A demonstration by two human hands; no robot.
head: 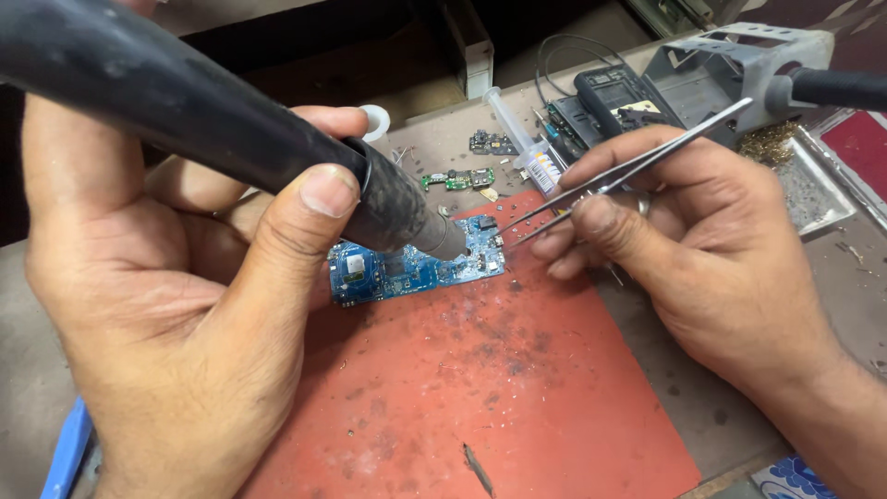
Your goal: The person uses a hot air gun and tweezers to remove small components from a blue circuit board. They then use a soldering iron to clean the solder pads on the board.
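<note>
My left hand (176,305) grips a black hot-air wand (231,129), its metal nozzle pointing down at a small blue circuit board (411,270). The board lies on a worn red mat (490,388). My right hand (702,249) pinches metal tweezers (628,171); their tips hover just above the board's right end, close to the nozzle.
Behind the mat lie a small green circuit board (457,178), a clear syringe (522,139), a dark board piece (492,142) and a black phone frame (617,103). A grey metal tool stand (739,65) and a metal tray (813,189) sit at the right.
</note>
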